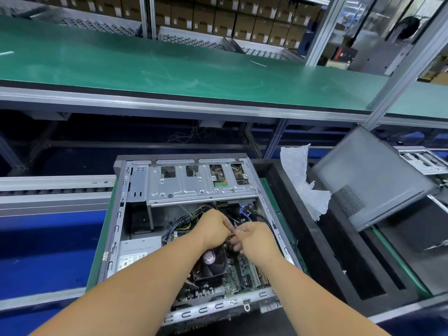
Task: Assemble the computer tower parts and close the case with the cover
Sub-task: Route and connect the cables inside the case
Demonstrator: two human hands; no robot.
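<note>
An open computer tower case point(135, 180) lies on its side in front of me, its motherboard, black CPU fan point(211, 263), silver drive cage point(201, 183) and power supply point(138, 251) exposed. Both hands are inside it, above the fan. My left hand point(213, 229) and my right hand point(257, 236) meet with curled fingers, together pinching a small dark connector point(231, 235) among the cables. What the connector joins is hidden by the fingers. The grey side cover point(371, 175) leans tilted to the right of the case.
A crumpled white plastic bag point(300, 180) lies between the case and the cover, on a black tray point(322, 238). A green-topped shelf point(169, 66) runs across above. Blue belt surface point(48, 251) lies to the left. Another chassis part point(421, 161) sits at far right.
</note>
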